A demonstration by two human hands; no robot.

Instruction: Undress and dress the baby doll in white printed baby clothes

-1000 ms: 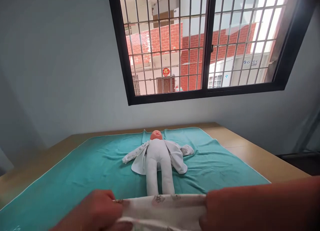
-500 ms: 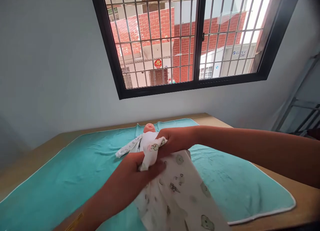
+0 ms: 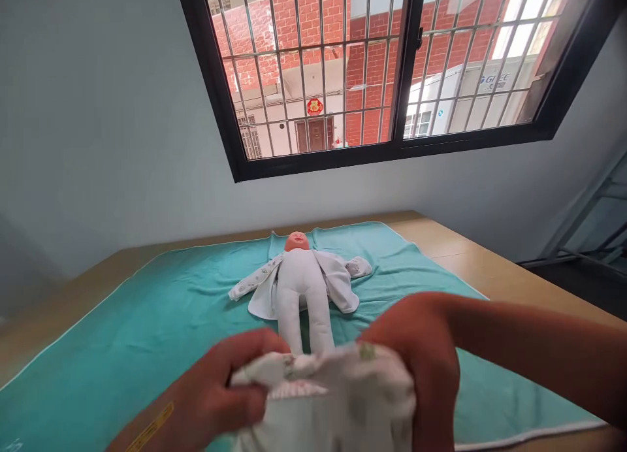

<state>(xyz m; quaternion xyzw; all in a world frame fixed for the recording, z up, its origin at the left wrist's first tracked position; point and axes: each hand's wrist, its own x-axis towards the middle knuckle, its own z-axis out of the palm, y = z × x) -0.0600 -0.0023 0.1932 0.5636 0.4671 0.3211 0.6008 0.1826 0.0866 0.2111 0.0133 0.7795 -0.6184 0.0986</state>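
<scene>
A baby doll [image 3: 304, 289] with a pink head and white cloth body lies face up on a teal blanket [image 3: 147, 328], an open printed jacket spread under it. Close to the camera, my left hand [image 3: 215, 393] and my right hand [image 3: 416, 367] both grip a bunched white garment with small green prints [image 3: 333, 393]. The garment is held just in front of the doll's feet and hides them. Both hands are closed on the cloth.
The blanket covers a wooden table [image 3: 470, 262] that stands against a grey wall. A barred window [image 3: 372, 66] is above it. A metal frame [image 3: 588, 230] stands at the far right.
My hands have drawn back from over the doll's chest towards me and lowered. The garment, hanging loose before, is now gathered between both hands.
</scene>
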